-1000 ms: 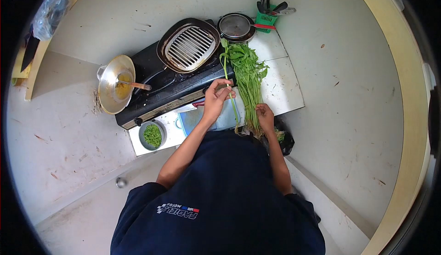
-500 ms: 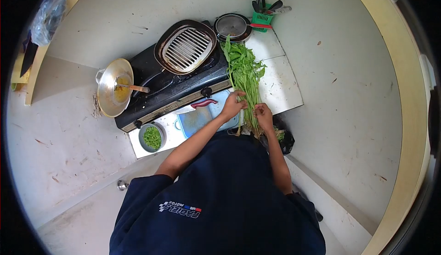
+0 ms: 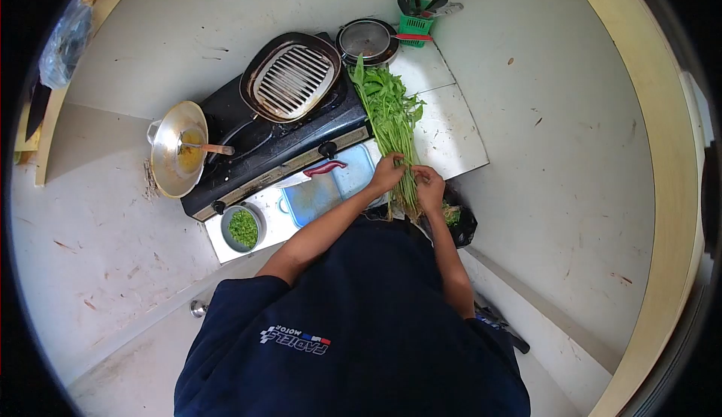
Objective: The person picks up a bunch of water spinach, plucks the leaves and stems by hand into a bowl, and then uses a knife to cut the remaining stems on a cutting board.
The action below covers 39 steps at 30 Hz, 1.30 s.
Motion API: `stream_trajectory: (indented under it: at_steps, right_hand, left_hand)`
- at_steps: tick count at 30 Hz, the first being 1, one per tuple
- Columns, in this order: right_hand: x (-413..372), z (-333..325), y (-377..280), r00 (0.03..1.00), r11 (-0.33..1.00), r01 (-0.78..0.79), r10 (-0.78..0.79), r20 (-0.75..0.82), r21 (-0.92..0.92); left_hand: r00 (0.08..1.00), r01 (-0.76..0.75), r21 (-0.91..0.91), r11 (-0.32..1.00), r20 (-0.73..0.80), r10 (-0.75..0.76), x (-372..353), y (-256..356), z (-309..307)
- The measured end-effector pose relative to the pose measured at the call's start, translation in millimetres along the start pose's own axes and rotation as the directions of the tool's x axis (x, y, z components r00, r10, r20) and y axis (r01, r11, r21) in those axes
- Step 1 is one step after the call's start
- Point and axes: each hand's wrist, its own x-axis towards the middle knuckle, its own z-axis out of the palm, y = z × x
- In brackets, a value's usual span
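Note:
A bunch of long-stemmed leafy greens (image 3: 395, 109) lies beside the stove, leaves toward the wall and roots toward my body. My left hand (image 3: 387, 174) is closed on its stems from the left, fingers bent. From the right, my right hand (image 3: 429, 189) pinches at the stems, its fingertips close to the left ones. Exactly which stems are between the fingers is too small to make out. Left of my left hand, a knife (image 3: 325, 168) with a red handle lies across the top of a blue cutting board (image 3: 316, 200).
A black stove (image 3: 278, 142) carries a square grill pan (image 3: 292, 77). At its left sits a wok (image 3: 179, 150) with a wooden-handled utensil. A bowl of chopped greens (image 3: 243, 228) stands near the counter edge. A strainer (image 3: 365, 39), green utensil basket (image 3: 414, 29) and black plastic bag (image 3: 464, 229) are nearby.
The view has shifted slightly, moving the scene a little to the left. My hands have come closer together at the stems.

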Motion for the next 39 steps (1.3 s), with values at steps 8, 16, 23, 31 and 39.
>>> stream_trajectory:
  at_steps: [8,16,23,31,39]
  right_hand:
    - [2.2,-15.5,-38.2,0.997,0.918,-0.068,0.044,0.071,0.390]
    - [-1.0,-39.7,-120.8,0.997,0.789,-0.042,-0.009,0.079,0.613]
    - [-4.9,-54.6,-161.5,0.994,0.768,0.040,-0.096,0.053,0.640]
    - [-25.4,-26.4,-183.5,0.987,0.823,0.070,-0.140,0.081,0.563]
    - [-56.7,-8.3,-164.9,0.981,0.844,0.041,-0.135,0.138,0.535]
  left_hand:
    - [0.995,0.095,-0.188,0.978,0.016,-0.094,1.7,-10.7,-3.3]
    - [0.979,0.193,-0.435,0.879,0.146,-0.142,-6.8,9.5,-15.5]
    - [1.000,-0.001,-0.566,0.824,-0.005,-0.002,-39.4,89.5,-44.8]
    - [0.948,-0.318,-0.528,0.787,-0.173,0.267,-67.1,161.7,-59.1]
    - [0.954,-0.290,-0.519,0.804,-0.092,0.285,-89.9,191.1,-71.8]
